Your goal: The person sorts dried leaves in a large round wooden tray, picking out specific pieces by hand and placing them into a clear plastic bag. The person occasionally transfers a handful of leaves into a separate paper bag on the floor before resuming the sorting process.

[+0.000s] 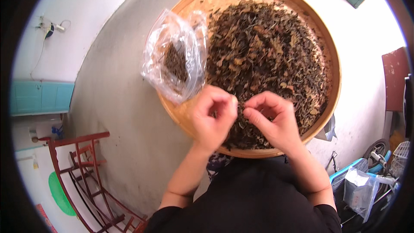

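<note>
A round bamboo tray (336, 71) holds a wide heap of dried, brown, curled leaves (258, 48), probably tea. Over the near part of the heap, my left hand (215, 116) has its thumb and forefinger brought together. My right hand (275, 119) faces it, thumb and forefinger tips almost meeting. Whether a small leaf bit lies in either pinch is too fine to see. Just beyond my left hand, a clear plastic bag (153, 55) with an open mouth rests across the tray's left rim. Dark, thin stalks or twisted leaves (175, 61) lie inside it.
Grey floor (119, 94) surrounds the tray. A reddish wooden chair or rack (97, 168) is at lower left, near a green round object (60, 194). On the lower right are a small wheel (376, 150) and a clear packet (359, 191). Turquoise cabinets (42, 97) line the left wall.
</note>
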{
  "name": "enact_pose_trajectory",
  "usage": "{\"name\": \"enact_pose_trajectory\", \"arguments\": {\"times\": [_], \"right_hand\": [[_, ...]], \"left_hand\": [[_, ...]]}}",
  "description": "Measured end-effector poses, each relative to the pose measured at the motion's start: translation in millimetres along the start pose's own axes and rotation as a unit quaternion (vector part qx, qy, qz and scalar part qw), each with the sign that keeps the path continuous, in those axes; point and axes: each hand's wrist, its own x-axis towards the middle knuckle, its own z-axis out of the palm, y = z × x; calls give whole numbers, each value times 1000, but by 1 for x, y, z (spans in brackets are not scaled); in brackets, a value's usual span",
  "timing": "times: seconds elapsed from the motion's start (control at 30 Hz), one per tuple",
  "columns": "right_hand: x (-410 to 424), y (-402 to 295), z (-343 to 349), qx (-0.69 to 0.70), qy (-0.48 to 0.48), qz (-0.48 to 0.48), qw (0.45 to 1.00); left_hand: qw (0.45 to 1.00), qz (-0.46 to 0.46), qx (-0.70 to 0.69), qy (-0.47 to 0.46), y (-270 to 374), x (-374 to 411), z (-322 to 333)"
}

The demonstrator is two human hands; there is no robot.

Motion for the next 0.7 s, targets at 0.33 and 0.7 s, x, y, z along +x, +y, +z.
{"name": "enact_pose_trajectory", "arguments": {"times": [0.33, 0.7], "right_hand": [[-28, -5, -33, -260, 50, -52, 963], [-62, 19, -72, -275, 137, -12, 952]], "left_hand": [[949, -114, 269, 120, 12, 64, -111], [897, -170, 395, -105, 4, -26, -76]]}}
